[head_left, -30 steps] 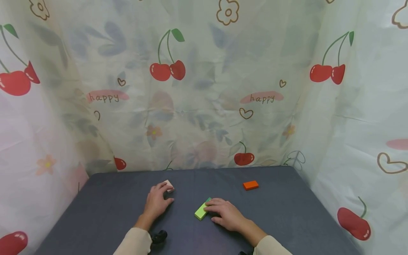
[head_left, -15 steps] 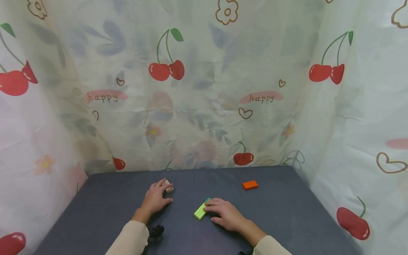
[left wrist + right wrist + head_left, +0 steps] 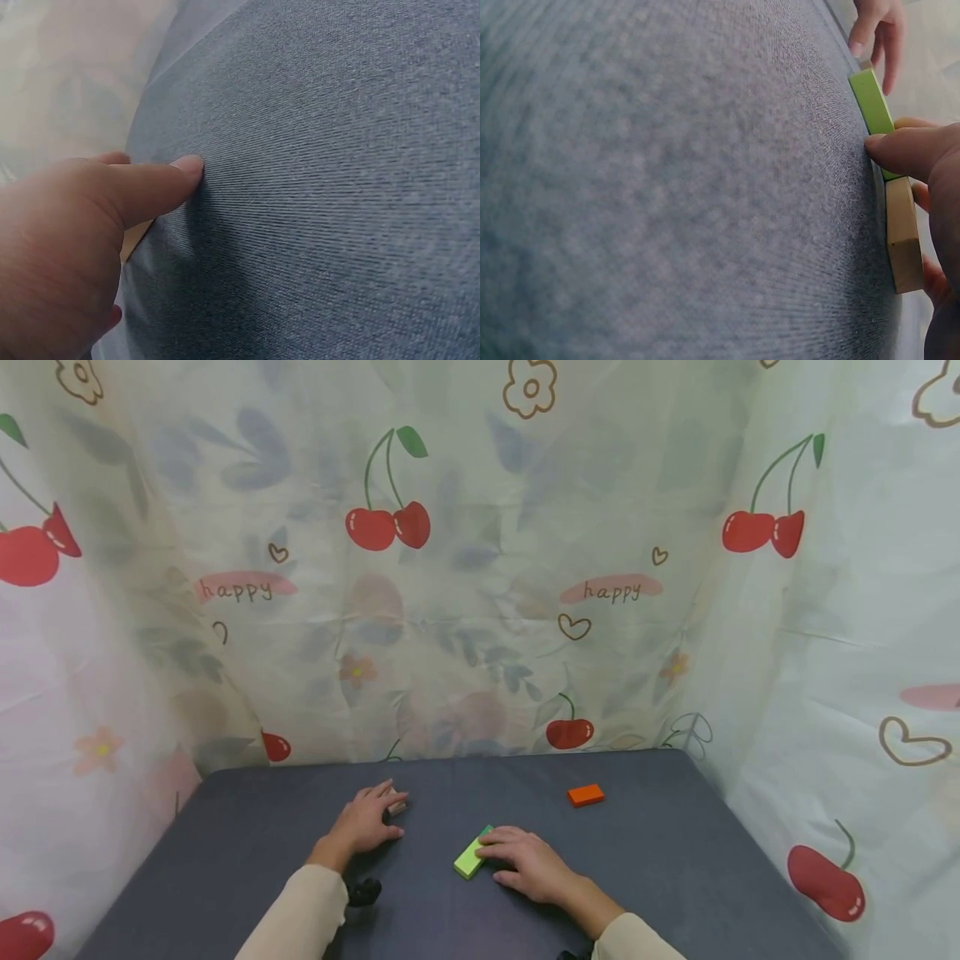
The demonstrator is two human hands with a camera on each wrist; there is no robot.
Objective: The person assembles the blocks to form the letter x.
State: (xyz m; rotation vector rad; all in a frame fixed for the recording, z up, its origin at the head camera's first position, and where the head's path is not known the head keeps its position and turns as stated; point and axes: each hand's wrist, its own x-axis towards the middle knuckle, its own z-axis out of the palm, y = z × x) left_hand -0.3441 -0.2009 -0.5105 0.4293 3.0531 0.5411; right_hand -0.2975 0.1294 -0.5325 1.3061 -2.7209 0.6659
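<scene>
My left hand [image 3: 362,821] lies over a pale pinkish block [image 3: 397,805] on the left half of the table. Its fingers reach across the block, partly hiding it, and the thumb is held apart. The left wrist view shows the thumb [image 3: 154,191] near the cloth and a sliver of pale wood [image 3: 137,238] behind it. My right hand [image 3: 531,865] rests its fingertips on a light green block [image 3: 468,861]. A darker green piece [image 3: 487,831] shows at that block's far end. In the right wrist view, the green block [image 3: 870,101] and a bare-wood block face [image 3: 904,236] line up beside the thumb.
An orange-red block [image 3: 586,795] lies at the back right of the dark grey cloth-covered table [image 3: 637,852]. White curtains [image 3: 465,610] printed with cherries stand behind and at both sides. Black straps or mounts [image 3: 364,892] sit at the wrists.
My left wrist and sleeve have swung slightly outward to the left, and the fingers now cover more of the pale block. The right hand stays put on the green block. The head view has shifted a little.
</scene>
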